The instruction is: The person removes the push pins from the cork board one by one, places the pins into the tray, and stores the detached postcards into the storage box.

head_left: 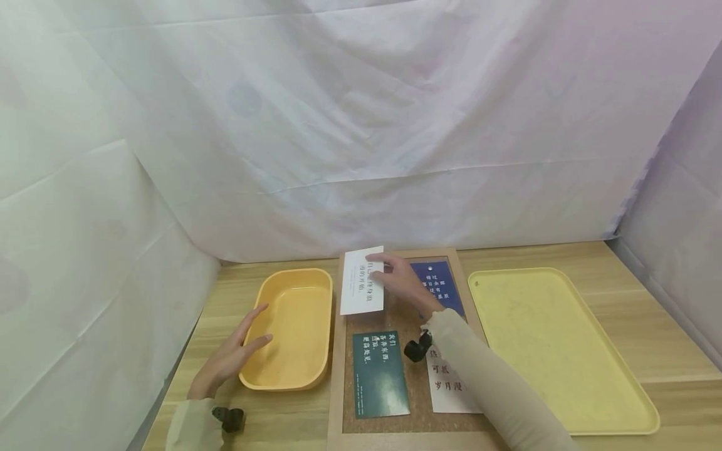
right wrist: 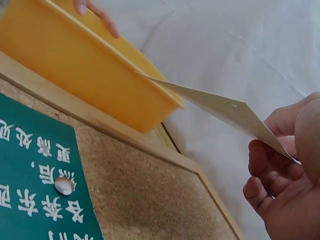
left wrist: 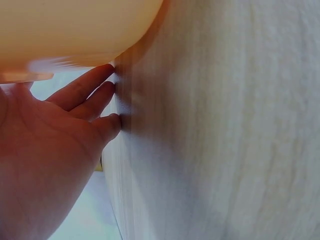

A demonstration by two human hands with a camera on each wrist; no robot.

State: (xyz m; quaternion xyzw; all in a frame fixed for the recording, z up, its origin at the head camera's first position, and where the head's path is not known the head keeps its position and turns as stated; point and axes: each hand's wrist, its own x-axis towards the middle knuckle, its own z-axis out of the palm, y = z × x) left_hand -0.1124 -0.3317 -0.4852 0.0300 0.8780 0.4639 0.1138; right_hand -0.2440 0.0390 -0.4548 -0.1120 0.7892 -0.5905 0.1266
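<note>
Above the upper left of the wood-framed corkboard (head_left: 337,401), my right hand (head_left: 405,283) pinches a white card (head_left: 355,291) with dark writing. Seen from the right wrist, the card (right wrist: 220,107) is tilted and apart from the cork, with thumb and fingertips at its edge. My left hand (head_left: 225,363) rests at the left side of a deep yellow bin (head_left: 323,326), its fingers extended. In the left wrist view, several fingers (left wrist: 82,90) lie outside the bin wall (left wrist: 75,30) with tips near or on the table.
On the corkboard lie a green card (head_left: 380,382) with a pushpin, a blue card (head_left: 445,282) with a pin at its top, and a white card with red writing (head_left: 451,391), partly behind the right sleeve. A shallow yellow tray (head_left: 564,351) lies right. White cloth (head_left: 361,125) hangs behind.
</note>
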